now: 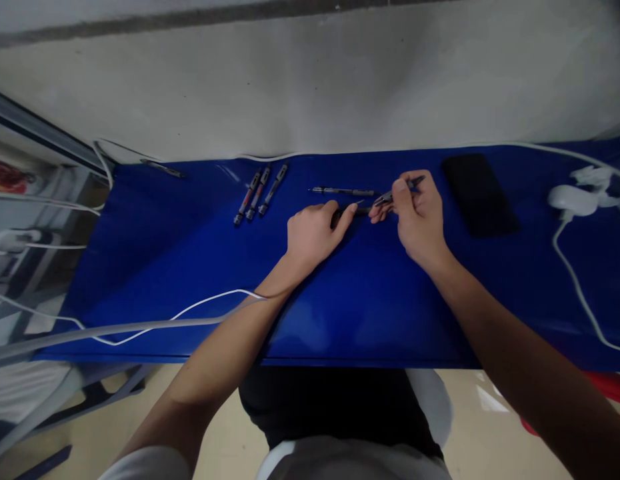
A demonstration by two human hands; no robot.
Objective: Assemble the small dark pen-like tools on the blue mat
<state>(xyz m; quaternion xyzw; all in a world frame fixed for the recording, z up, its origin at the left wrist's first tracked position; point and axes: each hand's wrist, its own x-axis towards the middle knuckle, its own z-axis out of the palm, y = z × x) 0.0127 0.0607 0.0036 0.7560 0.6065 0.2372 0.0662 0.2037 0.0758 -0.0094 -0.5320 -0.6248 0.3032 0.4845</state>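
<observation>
My right hand [420, 217] is raised above the blue table, thumb and fingers pinched on a dark ballpoint pen [416, 181]. My left hand [315, 233] rests on the table, its thumb and index finger closed around a slim dark pen part [361, 211] that points toward the right hand. A thin pointed tip shows beside the left thumb; its other end is hidden. Just behind both hands a grey and black pen [340, 191] lies sideways. Farther left, three pens [257, 193] lie side by side at a slant, two of them with reddish parts.
The blue table [190, 280] meets a pale wall at the back. A black phone [480, 193] lies to the right, near a white charger [573, 200] with its cable. Another pen [163, 168] lies at the back left corner. A white cable [190, 325] crosses near my left forearm.
</observation>
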